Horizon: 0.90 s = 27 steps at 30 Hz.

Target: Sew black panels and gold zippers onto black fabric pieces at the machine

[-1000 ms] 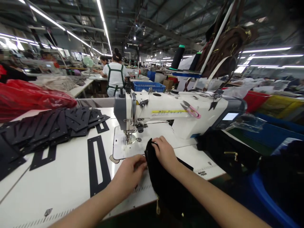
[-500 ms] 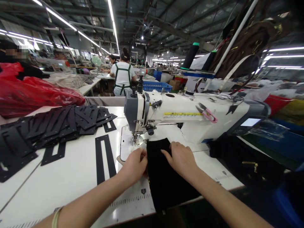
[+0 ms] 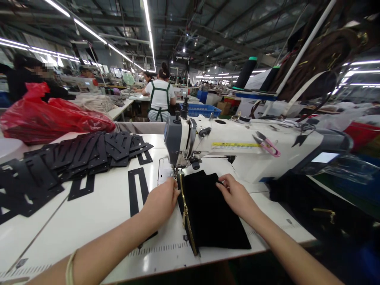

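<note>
A black fabric piece [image 3: 210, 213] lies on the white sewing table in front of the sewing machine [image 3: 184, 138]. Along its left edge runs a gold zipper [image 3: 185, 209] with its pull hanging partway down. My left hand [image 3: 163, 200] is closed at the upper left edge of the fabric, close to the presser foot [image 3: 175, 169], pinching the zipper side. On the upper right edge, my right hand [image 3: 234, 194] pinches the cloth between thumb and fingers. A black slotted strip [image 3: 137, 190] lies left of the machine, partly behind my left forearm.
Several black slotted pieces [image 3: 89, 152] are heaped on the left, before a red plastic bag [image 3: 56, 118]. Pink-handled snips [image 3: 267, 144] rest on the machine arm. More black fabric with a gold zipper [image 3: 323, 211] hangs at the right. A person [image 3: 160, 95] sits ahead.
The fabric's zipper edge has come into view and lies flatter beside the needle. My right hand has shifted outward to the fabric's right edge. The whole view has swung slightly left.
</note>
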Motion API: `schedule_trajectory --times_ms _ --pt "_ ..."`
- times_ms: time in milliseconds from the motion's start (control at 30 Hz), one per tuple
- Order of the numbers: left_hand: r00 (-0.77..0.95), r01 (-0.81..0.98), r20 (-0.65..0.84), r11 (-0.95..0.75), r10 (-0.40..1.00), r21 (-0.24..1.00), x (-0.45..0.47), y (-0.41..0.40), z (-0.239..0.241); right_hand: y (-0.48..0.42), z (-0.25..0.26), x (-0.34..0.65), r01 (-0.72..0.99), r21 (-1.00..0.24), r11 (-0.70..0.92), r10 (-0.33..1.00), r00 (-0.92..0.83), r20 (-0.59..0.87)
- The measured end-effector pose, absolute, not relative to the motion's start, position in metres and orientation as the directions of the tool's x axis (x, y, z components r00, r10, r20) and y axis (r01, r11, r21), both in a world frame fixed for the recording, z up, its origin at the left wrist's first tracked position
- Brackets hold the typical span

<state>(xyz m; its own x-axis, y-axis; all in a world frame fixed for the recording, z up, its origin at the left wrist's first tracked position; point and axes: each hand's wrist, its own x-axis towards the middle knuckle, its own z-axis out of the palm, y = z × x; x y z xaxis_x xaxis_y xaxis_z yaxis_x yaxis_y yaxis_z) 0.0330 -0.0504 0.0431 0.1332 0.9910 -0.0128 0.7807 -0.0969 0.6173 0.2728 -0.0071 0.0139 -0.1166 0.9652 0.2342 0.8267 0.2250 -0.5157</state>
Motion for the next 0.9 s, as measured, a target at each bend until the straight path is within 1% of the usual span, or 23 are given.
schedule_trajectory --times_ms 67,133,233,300,400,500,667,800,900 --pt "0.175 0.804 0.074 -0.186 0.982 0.564 0.029 -0.058 0.049 -0.009 0.012 0.273 0.767 -0.593 0.246 0.961 -0.112 0.254" --pt "0.298 0.814 0.111 -0.313 0.948 0.489 0.027 -0.065 0.051 -0.013 0.012 0.272 0.71 -0.655 0.26 0.959 -0.113 0.259" --pt "0.467 0.825 0.03 -0.448 0.884 0.345 0.027 -0.072 0.048 -0.017 0.013 0.271 0.642 -0.715 0.277 0.959 -0.136 0.249" --pt "0.497 0.834 -0.033 -0.466 0.867 0.295 0.03 -0.072 0.045 -0.018 0.014 0.27 0.613 -0.733 0.296 0.954 -0.162 0.25" --pt "0.501 0.84 -0.035 -0.476 0.865 0.262 0.035 -0.068 0.042 -0.013 0.016 0.27 0.581 -0.744 0.33 0.944 -0.203 0.26" --pt "0.502 0.845 -0.024 -0.484 0.865 0.227 0.037 -0.064 0.045 -0.001 0.017 0.274 0.572 -0.737 0.359 0.933 -0.226 0.278" --pt "0.492 0.854 0.009 -0.485 0.87 0.189 0.04 -0.062 0.047 0.013 0.005 0.276 0.665 -0.663 0.342 0.93 -0.138 0.341" --pt "0.459 0.869 0.038 -0.458 0.887 0.186 0.041 -0.061 0.043 -0.002 -0.005 0.269 0.728 -0.589 0.35 0.907 -0.107 0.407" --pt "0.482 0.859 -0.004 -0.472 0.876 0.198 0.035 -0.061 0.042 -0.026 -0.004 0.265 0.757 -0.561 0.334 0.899 -0.079 0.43"
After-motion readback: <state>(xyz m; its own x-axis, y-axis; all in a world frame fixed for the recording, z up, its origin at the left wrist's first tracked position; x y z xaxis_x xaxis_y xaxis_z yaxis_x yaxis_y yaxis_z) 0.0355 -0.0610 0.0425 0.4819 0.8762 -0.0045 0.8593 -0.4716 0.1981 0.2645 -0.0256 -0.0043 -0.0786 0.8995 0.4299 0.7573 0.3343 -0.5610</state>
